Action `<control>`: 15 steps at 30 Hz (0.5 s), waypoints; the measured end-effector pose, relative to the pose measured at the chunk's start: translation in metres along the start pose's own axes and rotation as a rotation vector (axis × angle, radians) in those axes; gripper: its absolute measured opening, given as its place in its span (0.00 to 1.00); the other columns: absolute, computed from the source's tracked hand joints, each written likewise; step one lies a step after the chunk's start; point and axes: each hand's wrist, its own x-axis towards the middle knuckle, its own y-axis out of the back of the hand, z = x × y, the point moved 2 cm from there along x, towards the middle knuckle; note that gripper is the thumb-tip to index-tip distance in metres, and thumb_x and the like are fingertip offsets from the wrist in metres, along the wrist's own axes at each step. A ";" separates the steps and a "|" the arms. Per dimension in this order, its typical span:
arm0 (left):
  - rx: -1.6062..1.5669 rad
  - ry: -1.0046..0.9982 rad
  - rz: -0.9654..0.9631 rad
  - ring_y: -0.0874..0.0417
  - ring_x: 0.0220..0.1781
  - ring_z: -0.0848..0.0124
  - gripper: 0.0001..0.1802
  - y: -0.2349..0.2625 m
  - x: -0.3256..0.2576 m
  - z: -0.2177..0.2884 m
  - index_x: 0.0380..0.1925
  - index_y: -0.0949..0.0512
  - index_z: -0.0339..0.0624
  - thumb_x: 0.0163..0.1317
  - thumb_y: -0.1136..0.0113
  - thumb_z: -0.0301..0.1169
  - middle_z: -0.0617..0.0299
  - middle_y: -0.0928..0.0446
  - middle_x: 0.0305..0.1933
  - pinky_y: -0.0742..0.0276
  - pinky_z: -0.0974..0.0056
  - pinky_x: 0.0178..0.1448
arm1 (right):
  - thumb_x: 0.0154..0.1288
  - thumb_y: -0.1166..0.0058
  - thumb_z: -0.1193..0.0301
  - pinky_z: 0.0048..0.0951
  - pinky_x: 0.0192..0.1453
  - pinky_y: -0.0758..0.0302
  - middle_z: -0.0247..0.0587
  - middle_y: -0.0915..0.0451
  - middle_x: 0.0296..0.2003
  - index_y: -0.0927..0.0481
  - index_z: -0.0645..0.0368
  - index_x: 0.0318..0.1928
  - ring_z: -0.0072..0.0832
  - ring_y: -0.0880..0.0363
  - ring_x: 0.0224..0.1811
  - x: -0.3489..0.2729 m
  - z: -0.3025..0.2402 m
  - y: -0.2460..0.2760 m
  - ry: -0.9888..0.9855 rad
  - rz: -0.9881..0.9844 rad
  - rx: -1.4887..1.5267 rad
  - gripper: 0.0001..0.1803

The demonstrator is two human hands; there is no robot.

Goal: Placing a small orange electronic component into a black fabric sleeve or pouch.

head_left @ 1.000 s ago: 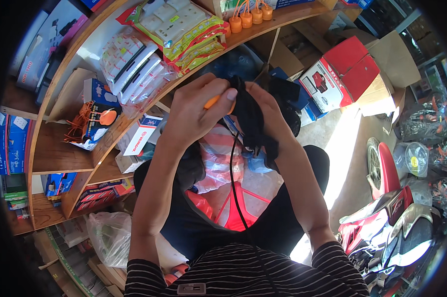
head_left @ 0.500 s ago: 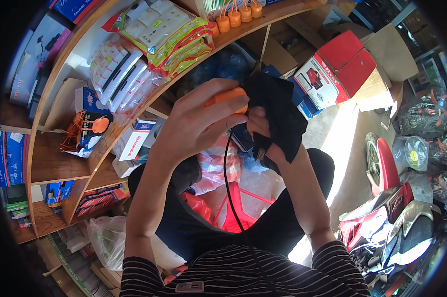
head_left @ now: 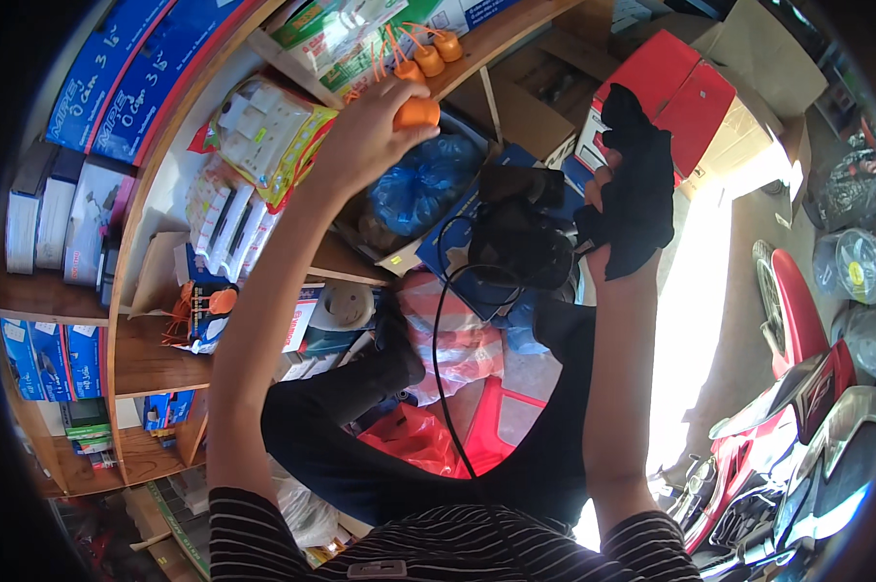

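My left hand is raised to the wooden shelf and grips a small orange plug-like part. It is just below a row of similar orange parts lined on the shelf edge. My right hand is up at the right, closed on a crumpled black cloth. A black cable hangs from a dark bundle between my arms, down toward my striped shirt.
Shelves at the left hold blue boxes, white packets and orange-wired items. A blue plastic bag and red cartons lie ahead. A red stool stands below, and a red motorbike is parked at the right.
My left hand lifted from in front of me up to the shelf with the orange part. My right hand drew away to the right with the black cloth. The view tilted upward.
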 end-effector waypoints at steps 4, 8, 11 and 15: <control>0.329 -0.113 -0.133 0.21 0.55 0.57 0.18 -0.041 0.077 -0.031 0.47 0.23 0.45 0.58 0.31 0.35 0.59 0.21 0.50 0.26 0.54 0.57 | 0.74 0.49 0.67 0.19 0.31 0.34 0.36 0.24 0.40 0.27 0.54 0.54 0.18 0.30 0.29 0.002 -0.002 -0.014 -0.052 0.121 0.108 0.12; 0.579 -0.269 -0.186 0.22 0.58 0.62 0.14 -0.081 0.143 -0.047 0.43 0.23 0.46 0.58 0.33 0.32 0.62 0.22 0.48 0.29 0.54 0.59 | 0.74 0.49 0.67 0.21 0.32 0.29 0.38 0.22 0.45 0.28 0.54 0.57 0.22 0.22 0.36 0.007 -0.005 -0.004 0.035 0.100 0.151 0.14; 0.619 -0.289 -0.206 0.22 0.59 0.64 0.13 -0.102 0.174 -0.075 0.42 0.23 0.46 0.57 0.33 0.28 0.64 0.22 0.47 0.31 0.53 0.60 | 0.78 0.58 0.59 0.25 0.32 0.22 0.42 0.19 0.39 0.27 0.59 0.57 0.28 0.18 0.33 0.008 0.003 -0.002 0.113 0.336 0.174 0.19; 0.669 -0.203 -0.299 0.22 0.59 0.66 0.12 -0.124 0.204 -0.108 0.40 0.20 0.45 0.54 0.31 0.26 0.64 0.22 0.48 0.30 0.54 0.61 | 0.74 0.49 0.67 0.27 0.34 0.24 0.40 0.21 0.51 0.26 0.53 0.56 0.31 0.17 0.46 0.014 0.009 0.014 0.021 0.226 0.131 0.13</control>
